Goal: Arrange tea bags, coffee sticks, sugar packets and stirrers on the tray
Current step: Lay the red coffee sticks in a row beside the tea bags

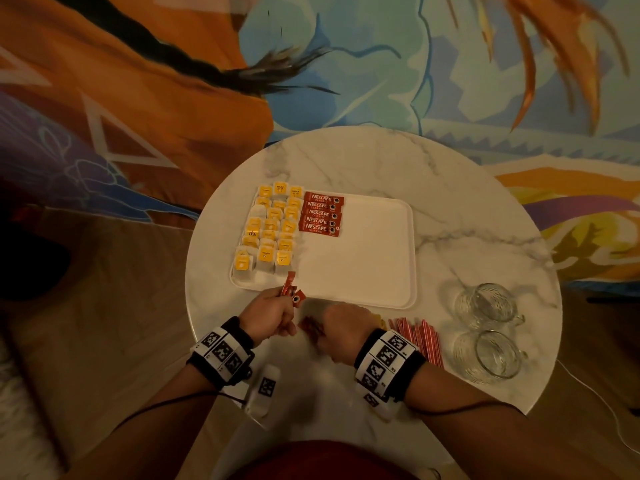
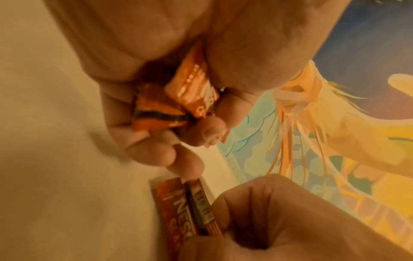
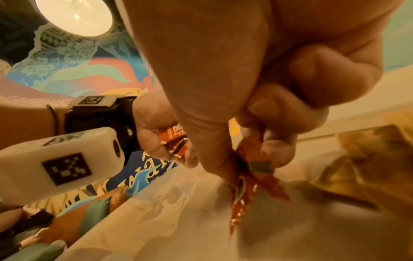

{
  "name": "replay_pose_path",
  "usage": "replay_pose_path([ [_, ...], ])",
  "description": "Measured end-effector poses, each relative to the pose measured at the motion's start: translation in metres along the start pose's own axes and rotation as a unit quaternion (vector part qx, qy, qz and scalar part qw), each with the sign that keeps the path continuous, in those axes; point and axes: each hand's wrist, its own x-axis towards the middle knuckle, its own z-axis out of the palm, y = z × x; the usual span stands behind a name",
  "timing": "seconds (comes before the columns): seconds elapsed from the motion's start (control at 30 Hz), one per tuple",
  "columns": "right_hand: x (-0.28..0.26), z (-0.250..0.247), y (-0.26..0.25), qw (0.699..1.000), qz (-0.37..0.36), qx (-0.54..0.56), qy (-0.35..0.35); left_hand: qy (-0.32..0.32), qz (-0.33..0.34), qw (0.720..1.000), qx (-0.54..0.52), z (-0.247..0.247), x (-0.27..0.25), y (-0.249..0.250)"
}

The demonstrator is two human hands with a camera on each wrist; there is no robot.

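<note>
Holding: left hand (image 1: 273,315) has its fingers (image 2: 154,155) curled round a few red coffee sticks (image 1: 290,289); right hand (image 1: 341,332) pinches more red sticks (image 3: 245,176) between thumb and fingers (image 3: 277,113).
Surface: round white marble-look surface (image 1: 467,209), both hands over its near edge.
Tray: white tray (image 1: 374,254) just beyond the fingers; yellow-tagged tea bags (image 1: 268,233) in rows on its left part, five Nescafe sticks (image 1: 322,216) stacked beside them at the far edge.
Right of right hand: red-and-white stirrers (image 1: 420,336) lying on the surface, partly covered by the wrist band; two clear glass mugs (image 1: 488,327) further right.
Room: bright patterned fabric (image 1: 381,64) in orange, blue and teal beyond the surface; lit lamp (image 3: 73,15) overhead in the right wrist view.
Hard to make out: count of sticks in either hand, both wrist views blurred; brown shape (image 3: 368,159) beyond the right fingers, cannot tell whether sugar packets; a yellowish edge by the right wrist, mostly hidden.
</note>
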Motion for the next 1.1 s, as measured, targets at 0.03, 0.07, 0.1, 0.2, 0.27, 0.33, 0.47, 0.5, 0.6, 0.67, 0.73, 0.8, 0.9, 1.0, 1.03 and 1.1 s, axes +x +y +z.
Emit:
replay_pose_path([
  [0.03,0.001,-0.002,0.002,1.000,0.002,0.015,0.006,0.005,0.014,1.000,0.000,0.001,0.000,0.001],
  [0.07,0.003,-0.003,0.004,0.999,0.005,0.037,0.015,0.009,0.034,0.999,0.007,0.001,0.001,0.001],
  [0.1,0.005,-0.005,0.007,0.998,0.005,0.060,0.031,0.013,0.053,0.998,0.021,0.001,0.001,0.001],
  [0.2,0.006,-0.014,0.014,0.990,0.019,0.107,0.086,0.025,0.091,0.995,0.030,0.002,0.001,0.003],
  [0.27,0.008,-0.020,0.019,0.984,0.019,0.126,0.128,0.038,0.102,0.994,0.019,0.003,0.000,0.007],
  [0.33,0.010,-0.023,0.022,0.976,0.010,0.156,0.151,0.037,0.112,0.993,0.003,0.005,-0.002,0.013],
  [0.47,0.012,-0.026,0.022,0.955,-0.010,0.236,0.180,0.020,0.125,0.992,-0.023,0.010,-0.003,0.023],
  [0.5,0.013,-0.027,0.020,0.950,-0.014,0.250,0.185,0.015,0.125,0.992,-0.030,0.012,-0.003,0.025],
  [0.6,0.014,-0.028,0.016,0.940,-0.021,0.284,0.189,0.008,0.128,0.991,-0.042,0.011,-0.001,0.029],
  [0.67,0.015,-0.028,0.015,0.930,-0.023,0.313,0.192,0.007,0.129,0.990,-0.049,0.009,0.000,0.031],
  [0.73,0.015,-0.030,0.016,0.923,-0.020,0.332,0.195,0.012,0.132,0.989,-0.058,0.004,0.003,0.032],
  [0.8,0.016,-0.032,0.015,0.909,-0.013,0.365,0.203,0.011,0.131,0.989,-0.066,-0.003,0.006,0.033],
  [0.9,0.019,-0.034,0.015,0.890,0.007,0.399,0.222,-0.007,0.112,0.990,-0.089,-0.010,0.012,0.033],
  [1.0,0.028,-0.033,0.011,0.878,0.031,0.415,0.236,-0.019,0.110,0.989,-0.093,-0.017,0.018,0.033],
  [1.03,0.031,-0.033,0.010,0.872,0.033,0.424,0.241,-0.023,0.110,0.989,-0.094,-0.019,0.019,0.033],
  [1.1,0.035,-0.035,0.005,0.861,0.025,0.444,0.246,-0.029,0.106,0.990,-0.092,-0.023,0.023,0.033],
])
